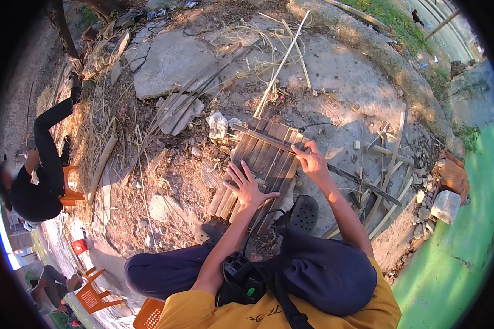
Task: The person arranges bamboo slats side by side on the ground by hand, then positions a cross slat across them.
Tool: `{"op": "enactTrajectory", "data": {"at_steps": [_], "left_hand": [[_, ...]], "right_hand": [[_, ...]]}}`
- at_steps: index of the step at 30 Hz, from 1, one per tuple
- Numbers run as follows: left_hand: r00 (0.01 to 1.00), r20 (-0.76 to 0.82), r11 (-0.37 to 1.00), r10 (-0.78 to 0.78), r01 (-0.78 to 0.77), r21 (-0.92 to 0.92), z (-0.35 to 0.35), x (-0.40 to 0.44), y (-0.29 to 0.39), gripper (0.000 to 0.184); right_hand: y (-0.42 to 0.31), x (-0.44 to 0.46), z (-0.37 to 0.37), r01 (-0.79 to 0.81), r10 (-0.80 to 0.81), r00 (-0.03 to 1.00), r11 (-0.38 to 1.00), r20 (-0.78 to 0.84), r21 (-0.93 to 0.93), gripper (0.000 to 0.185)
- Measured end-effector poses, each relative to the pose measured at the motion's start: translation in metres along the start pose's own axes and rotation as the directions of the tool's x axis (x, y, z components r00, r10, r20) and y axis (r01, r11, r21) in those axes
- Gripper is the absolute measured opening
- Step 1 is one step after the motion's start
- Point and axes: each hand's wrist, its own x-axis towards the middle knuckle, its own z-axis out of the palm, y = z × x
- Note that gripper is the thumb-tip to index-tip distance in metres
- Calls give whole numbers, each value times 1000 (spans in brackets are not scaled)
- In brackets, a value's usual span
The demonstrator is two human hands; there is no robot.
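A small platform of dark wooden slats (275, 174) lies on the ground before my feet. Its slats run side by side, lengthwise away from me. My left hand (247, 189) is spread over the near-left part of it, fingers apart and nothing in them. A long, thin, dark wooden strip (346, 174) crosses the far end of the slats at a slant and reaches out to the right. My right hand (313, 164) grips this strip near the platform's right edge, with thumb and fingers closed on it.
Loose sticks and strips (387, 175) lie in a pile at the right. Pale split strips (282, 63) stretch away beyond the platform. Stones (218, 126) and a broken concrete slab (173, 63) are scattered ahead. At the left a person (35, 189) sits on an orange chair (71, 189).
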Motion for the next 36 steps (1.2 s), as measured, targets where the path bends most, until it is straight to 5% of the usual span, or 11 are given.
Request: {"op": "enactTrajectory", "data": {"at_steps": [36], "left_hand": [[1000,-5,999,9,-9,-39,0,-1,-1,182]], "right_hand": [[-3,3,8,-3,2,999,1000,-37,-17,51]]}}
